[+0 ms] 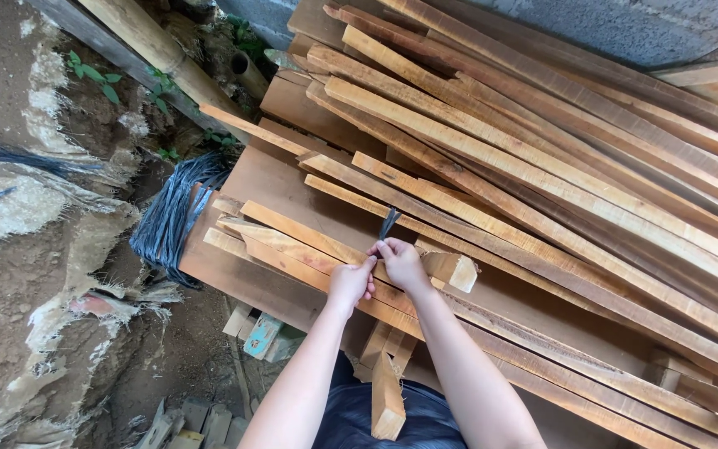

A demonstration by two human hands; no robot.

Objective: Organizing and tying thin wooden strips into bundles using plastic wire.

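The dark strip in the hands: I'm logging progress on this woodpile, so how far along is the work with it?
Already done: planks lie stacked, and a bundle of dark strips sits ready at the pile's edge. In hand: the left hand and right hand pinch one dark strip together above the boards. Left: no finished tie or knot shows anywhere on the wood, and the bundle looks mostly unused.

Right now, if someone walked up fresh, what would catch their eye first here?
A big slanting stack of long pale wooden planks fills the right and centre. At the middle, the left hand and right hand meet over the planks, pinching a short bundle of thin dark strips between them. To the left, a thicker bunch of dark strips lies by the muddy ground.
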